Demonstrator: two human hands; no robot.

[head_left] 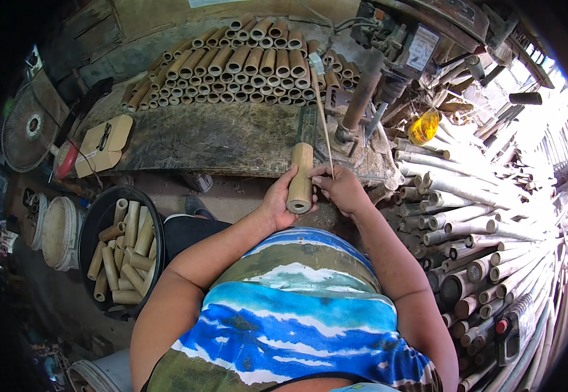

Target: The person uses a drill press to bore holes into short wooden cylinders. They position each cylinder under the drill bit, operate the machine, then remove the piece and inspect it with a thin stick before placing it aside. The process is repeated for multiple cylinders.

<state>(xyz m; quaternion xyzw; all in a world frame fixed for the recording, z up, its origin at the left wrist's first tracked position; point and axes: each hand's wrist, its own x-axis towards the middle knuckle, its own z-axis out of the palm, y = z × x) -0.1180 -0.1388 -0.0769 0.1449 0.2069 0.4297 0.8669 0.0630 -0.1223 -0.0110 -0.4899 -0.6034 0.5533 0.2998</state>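
Note:
My left hand (279, 197) is wrapped round a short, pale brown bamboo tube (301, 171) in front of my belly, just off the bench's near edge. The tube's near end faces me and shows a small dark hole. Close beside it on the right, my right hand (344, 191) pinches the lower end of a long thin stick (322, 121), its fingertips near the tube's side. The stick slants up and away over the bench. Whether the right fingertips touch the tube, I cannot tell.
Cut bamboo tubes (232, 72) are stacked on the wooden bench (212, 140). A drill press (365, 85) stands at its right. Long bamboo poles (493, 228) pile up on the right. Left of me, a black tub (87, 251) holds more tubes, below a fan (32, 127).

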